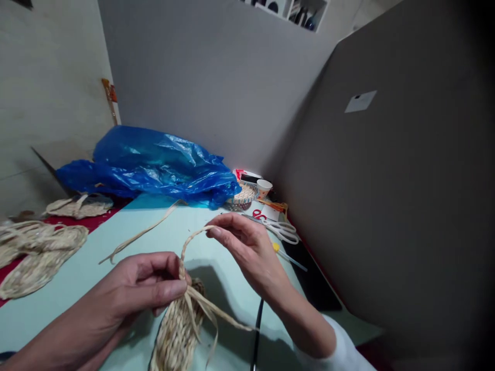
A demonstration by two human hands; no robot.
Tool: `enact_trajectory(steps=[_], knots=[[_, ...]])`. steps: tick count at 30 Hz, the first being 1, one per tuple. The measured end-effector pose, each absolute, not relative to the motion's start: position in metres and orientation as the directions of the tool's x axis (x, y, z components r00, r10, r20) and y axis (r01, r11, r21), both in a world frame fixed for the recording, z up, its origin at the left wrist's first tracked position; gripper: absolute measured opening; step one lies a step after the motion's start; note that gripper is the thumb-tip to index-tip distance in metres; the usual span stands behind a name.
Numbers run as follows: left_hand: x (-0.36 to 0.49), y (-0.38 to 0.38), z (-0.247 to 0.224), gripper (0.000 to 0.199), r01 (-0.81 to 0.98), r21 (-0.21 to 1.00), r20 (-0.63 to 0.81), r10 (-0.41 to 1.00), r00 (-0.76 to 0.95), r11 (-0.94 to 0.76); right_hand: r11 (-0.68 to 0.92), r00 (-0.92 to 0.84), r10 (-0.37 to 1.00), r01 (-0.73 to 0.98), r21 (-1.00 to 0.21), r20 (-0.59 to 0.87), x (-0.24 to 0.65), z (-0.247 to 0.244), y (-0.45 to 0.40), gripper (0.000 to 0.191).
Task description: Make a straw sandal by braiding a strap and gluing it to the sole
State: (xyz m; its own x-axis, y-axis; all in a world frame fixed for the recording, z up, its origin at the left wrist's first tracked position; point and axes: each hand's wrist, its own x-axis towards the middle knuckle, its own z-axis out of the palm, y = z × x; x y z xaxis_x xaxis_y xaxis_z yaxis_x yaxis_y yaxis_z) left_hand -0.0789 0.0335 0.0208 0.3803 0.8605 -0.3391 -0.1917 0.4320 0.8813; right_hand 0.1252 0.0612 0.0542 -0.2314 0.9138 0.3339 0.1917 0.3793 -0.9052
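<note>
My left hand (154, 288) is closed, thumb and fingers pinching a braided straw cord (183, 262) near its base. Loose flat straw strands (211, 307) fan out below that pinch toward the right. Higher up, my right hand (247, 247) pinches the far end of the same cord between thumb and fingertips, so the cord arches between both hands. A woven straw sole (174, 335) hangs or stands just beneath my left hand; its lower end is cut off by the frame, and my fingers partly cover its top.
Finished-looking straw sandals (50, 252) lie at the left on red cloth. A blue plastic bag (154, 165) heaps at the back. One loose straw strand (143, 232) crosses the pale green tabletop (127, 232). White-handled scissors (284, 232), a paper cup (264, 187) and a woven basket (240, 202) sit right of centre.
</note>
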Motion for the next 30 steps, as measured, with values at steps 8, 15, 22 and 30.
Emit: enact_trajectory(steps=[8,15,22,30], knots=[[-0.055,0.046,0.030,0.015,-0.379,0.837,-0.259,0.897,0.359,0.394,0.250,-0.073,0.968,0.163,-0.954,0.241,0.151,0.029,0.069,0.040],[-0.040,0.059,0.030,0.022,-0.408,0.856,-0.181,0.923,0.339,0.318,0.113,-0.131,0.986,0.101,-0.988,0.099,0.173,0.049,0.048,0.047],[-0.029,0.066,0.030,0.021,-0.374,0.918,-0.032,0.965,0.260,0.131,0.037,-0.301,0.953,0.161,-0.986,-0.014,0.143,0.079,0.053,0.049],[-0.029,0.082,0.017,0.019,-0.451,0.880,-0.032,0.965,0.260,0.151,0.038,-0.231,0.970,-0.156,-0.987,0.074,0.130,0.050,0.068,0.046]])
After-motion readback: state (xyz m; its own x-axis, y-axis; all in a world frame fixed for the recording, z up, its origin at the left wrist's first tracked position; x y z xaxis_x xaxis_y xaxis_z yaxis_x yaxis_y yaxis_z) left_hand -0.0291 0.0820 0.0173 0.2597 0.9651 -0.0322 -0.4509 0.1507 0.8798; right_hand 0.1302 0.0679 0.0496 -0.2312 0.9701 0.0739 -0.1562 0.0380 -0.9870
